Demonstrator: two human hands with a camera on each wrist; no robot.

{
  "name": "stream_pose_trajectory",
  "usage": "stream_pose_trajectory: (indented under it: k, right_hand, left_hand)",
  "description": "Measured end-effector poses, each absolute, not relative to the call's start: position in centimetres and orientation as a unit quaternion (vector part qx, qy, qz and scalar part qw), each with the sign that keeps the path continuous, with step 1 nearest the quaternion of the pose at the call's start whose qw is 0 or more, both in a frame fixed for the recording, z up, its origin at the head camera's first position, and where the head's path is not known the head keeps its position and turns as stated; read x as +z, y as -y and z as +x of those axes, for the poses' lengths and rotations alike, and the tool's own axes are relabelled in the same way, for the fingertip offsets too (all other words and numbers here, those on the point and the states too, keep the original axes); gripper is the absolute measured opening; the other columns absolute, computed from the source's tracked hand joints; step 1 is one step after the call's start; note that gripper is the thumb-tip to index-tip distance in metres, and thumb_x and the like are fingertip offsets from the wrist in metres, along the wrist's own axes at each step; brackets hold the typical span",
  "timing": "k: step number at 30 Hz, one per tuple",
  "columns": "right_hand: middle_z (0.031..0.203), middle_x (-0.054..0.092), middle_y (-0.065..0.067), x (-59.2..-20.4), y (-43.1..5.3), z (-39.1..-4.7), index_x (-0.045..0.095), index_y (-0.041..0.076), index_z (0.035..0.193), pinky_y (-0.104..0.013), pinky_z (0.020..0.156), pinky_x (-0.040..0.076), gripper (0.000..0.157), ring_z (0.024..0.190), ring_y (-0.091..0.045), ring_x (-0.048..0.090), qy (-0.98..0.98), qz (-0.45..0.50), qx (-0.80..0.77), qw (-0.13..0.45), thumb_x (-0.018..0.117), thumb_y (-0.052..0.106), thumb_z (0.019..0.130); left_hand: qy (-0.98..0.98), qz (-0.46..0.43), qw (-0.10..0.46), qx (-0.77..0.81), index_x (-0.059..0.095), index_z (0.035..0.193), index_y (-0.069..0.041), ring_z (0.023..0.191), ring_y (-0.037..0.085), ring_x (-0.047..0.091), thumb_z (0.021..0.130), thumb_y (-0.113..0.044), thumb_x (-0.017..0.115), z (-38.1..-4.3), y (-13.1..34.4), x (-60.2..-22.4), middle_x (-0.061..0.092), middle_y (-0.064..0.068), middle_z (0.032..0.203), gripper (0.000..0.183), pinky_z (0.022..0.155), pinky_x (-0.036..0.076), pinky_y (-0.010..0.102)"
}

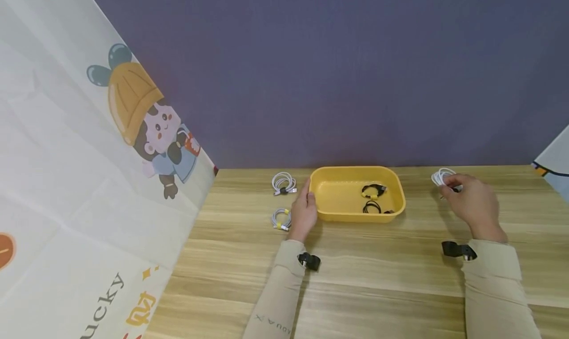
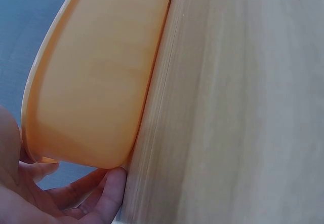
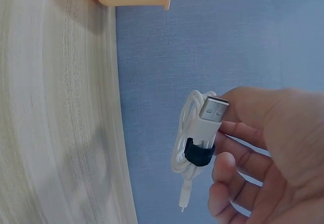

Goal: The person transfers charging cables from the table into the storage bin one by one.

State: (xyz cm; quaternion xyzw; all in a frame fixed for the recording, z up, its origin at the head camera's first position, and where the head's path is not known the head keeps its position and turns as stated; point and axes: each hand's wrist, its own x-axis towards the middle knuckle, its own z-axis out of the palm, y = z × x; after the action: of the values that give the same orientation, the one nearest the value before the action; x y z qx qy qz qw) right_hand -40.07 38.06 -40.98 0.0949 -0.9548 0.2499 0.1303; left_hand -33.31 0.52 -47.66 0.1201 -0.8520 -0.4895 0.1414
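Between thumb and fingers, my right hand pinches a coiled white USB cable at the right. In the right wrist view, the cable has a black strap round it, its metal USB plug points up and its thin connector hangs down. My left hand grips the left end of a yellow plastic box, with thumb at the rim and fingers against the end wall. Inside the box lie a black cable with a yellow strap and another coiled black cable.
Left of the box are a coiled white cable with a black strap and a coiled grey-white cable with yellow straps, partly behind the left hand. A dark blue upright surface borders the wooden table at the back.
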Motion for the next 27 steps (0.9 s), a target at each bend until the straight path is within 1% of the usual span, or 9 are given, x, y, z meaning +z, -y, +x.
stream_pose_trajectory:
  k: [6,10,21,27]
  right_hand:
    - [0.1,0.071,-0.031,-40.69,-37.99,-40.14,0.07,0.0,0.114,-0.032,0.045,0.036,0.029,0.062,-0.026,0.06,0.957,0.094,0.247,0.116,0.065,0.023,0.098]
    - [0.102,0.07,-0.032,-40.55,-37.89,-40.15,0.07,0.0,0.115,-0.032,0.045,0.037,0.029,0.065,-0.031,0.061,0.957,0.095,0.248,0.115,0.066,0.023,0.098]
    - [0.103,0.07,-0.032,-40.42,-37.47,-40.02,0.071,-0.001,0.115,-0.032,0.047,0.037,0.029,0.074,-0.04,0.064,0.955,0.102,0.248,0.126,0.068,0.021,0.096]
    - [0.1,0.071,-0.029,-40.34,-37.19,-40.06,0.073,0.001,0.112,-0.033,0.049,0.038,0.028,0.077,-0.041,0.065,0.954,0.105,0.246,0.134,0.069,0.022,0.095]
  left_hand:
    - [0.853,0.121,0.142,-0.488,0.036,0.16,-0.031,0.139,0.037,0.052,0.11,-0.026,0.04,-33.41,-0.47,-47.64,0.05,0.004,0.157,0.05,0.117,0.042,0.053]
    - [0.852,0.12,0.142,-0.489,0.036,0.16,-0.032,0.14,0.036,0.052,0.11,-0.026,0.039,-33.5,-0.46,-47.74,0.049,0.003,0.158,0.05,0.118,0.041,0.053]
    - [0.852,0.119,0.136,-0.491,0.035,0.161,-0.031,0.143,0.034,0.048,0.111,-0.025,0.039,-33.37,-0.51,-47.75,0.045,0.001,0.161,0.05,0.12,0.039,0.051]
    - [0.851,0.118,0.138,-0.493,0.035,0.16,-0.03,0.143,0.033,0.048,0.111,-0.024,0.039,-33.34,-0.49,-47.8,0.045,0.001,0.16,0.05,0.12,0.039,0.051]
